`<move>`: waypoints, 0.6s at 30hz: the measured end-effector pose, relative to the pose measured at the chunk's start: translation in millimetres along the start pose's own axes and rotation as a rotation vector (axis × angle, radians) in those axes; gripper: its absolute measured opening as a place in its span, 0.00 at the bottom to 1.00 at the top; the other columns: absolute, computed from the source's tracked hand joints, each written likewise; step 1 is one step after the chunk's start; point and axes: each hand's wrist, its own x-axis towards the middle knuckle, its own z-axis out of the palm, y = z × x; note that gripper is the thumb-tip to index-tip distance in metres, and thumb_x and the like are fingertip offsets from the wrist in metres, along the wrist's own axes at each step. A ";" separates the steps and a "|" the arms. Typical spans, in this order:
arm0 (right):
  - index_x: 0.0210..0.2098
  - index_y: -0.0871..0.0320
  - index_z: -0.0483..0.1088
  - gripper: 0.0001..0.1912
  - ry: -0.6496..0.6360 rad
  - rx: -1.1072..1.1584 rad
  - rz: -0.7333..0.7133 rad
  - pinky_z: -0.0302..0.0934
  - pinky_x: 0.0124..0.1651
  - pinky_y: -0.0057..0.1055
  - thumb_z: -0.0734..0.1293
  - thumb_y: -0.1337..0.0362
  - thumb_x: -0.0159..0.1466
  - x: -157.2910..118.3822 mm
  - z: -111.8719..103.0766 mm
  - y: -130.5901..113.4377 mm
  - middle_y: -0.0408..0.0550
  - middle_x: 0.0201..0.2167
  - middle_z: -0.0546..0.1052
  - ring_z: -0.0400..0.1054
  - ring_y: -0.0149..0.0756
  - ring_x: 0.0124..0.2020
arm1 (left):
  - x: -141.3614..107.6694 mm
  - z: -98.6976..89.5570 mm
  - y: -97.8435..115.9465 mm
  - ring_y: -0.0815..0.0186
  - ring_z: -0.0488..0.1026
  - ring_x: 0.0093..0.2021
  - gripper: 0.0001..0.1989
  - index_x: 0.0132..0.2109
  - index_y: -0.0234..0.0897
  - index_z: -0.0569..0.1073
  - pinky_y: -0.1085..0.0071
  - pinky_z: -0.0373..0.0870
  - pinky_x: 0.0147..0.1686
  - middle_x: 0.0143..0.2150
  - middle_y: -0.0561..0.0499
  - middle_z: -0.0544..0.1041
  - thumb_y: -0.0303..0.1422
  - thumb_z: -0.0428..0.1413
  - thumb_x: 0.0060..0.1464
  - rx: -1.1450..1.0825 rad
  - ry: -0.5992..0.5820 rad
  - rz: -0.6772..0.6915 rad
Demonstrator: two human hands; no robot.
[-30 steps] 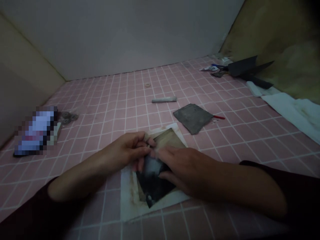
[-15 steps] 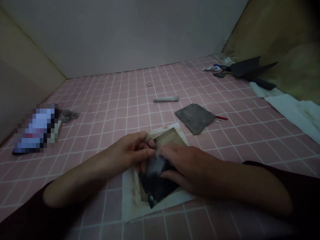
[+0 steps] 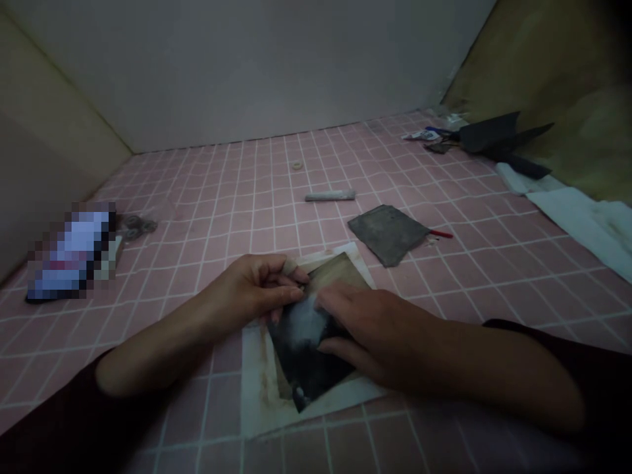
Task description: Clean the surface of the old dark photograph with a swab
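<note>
A black sheet [image 3: 320,375], which looks like sandpaper, lies slanted with a pale powdery patch on it. Beneath it are a tan sheet [image 3: 340,266] and a stained white paper [image 3: 257,408]. My left hand [image 3: 266,283] is at the upper left of the black sheet, thumb and fingers pinched together; what they hold is too small to make out. A beige wrap, like a bandage, is round one finger. My right hand [image 3: 375,329] rests over the sheet's right side, thumb apart from the fingers. Its fingertips are blurred near the pale patch.
Beyond the hands lie a grey square sheet [image 3: 390,234] with a red stick [image 3: 442,234], a grey rod [image 3: 330,195] and a small ring [image 3: 297,165]. A pixelated phone [image 3: 72,253] and small rings [image 3: 137,226] are left. Dark sheets [image 3: 494,135] and white cloth [image 3: 577,204] are right.
My left hand has shifted slightly up, and its fingers show more clearly. The right hand's fingertips stay blurred over the pale patch. The view has moved slightly.
</note>
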 end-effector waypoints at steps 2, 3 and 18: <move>0.42 0.59 0.64 0.09 0.005 0.009 -0.001 0.57 0.33 0.32 0.66 0.65 0.63 -0.5 0.1 0.1 0.47 0.37 0.72 0.67 0.36 0.33 | -0.1 0.6 1.0 0.80 0.66 0.20 0.11 0.41 0.34 0.72 0.85 0.61 0.19 0.28 0.57 0.73 0.33 0.61 0.52 0.031 0.061 0.031; 0.41 0.59 0.64 0.08 0.008 0.012 -0.003 0.56 0.33 0.31 0.66 0.65 0.63 -0.7 0.1 0.1 0.47 0.36 0.72 0.66 0.35 0.32 | -0.4 1.2 1.8 0.79 0.67 0.21 0.10 0.40 0.34 0.72 0.85 0.62 0.20 0.28 0.56 0.73 0.32 0.61 0.52 0.052 0.084 0.053; 0.40 0.59 0.64 0.08 -0.023 0.004 0.006 0.57 0.32 0.32 0.66 0.65 0.62 1.6 -0.6 -1.9 0.48 0.36 0.72 0.67 0.37 0.32 | -0.2 5.4 7.9 0.76 0.71 0.22 0.08 0.38 0.33 0.68 0.81 0.68 0.23 0.24 0.58 0.72 0.31 0.59 0.52 0.049 0.022 0.010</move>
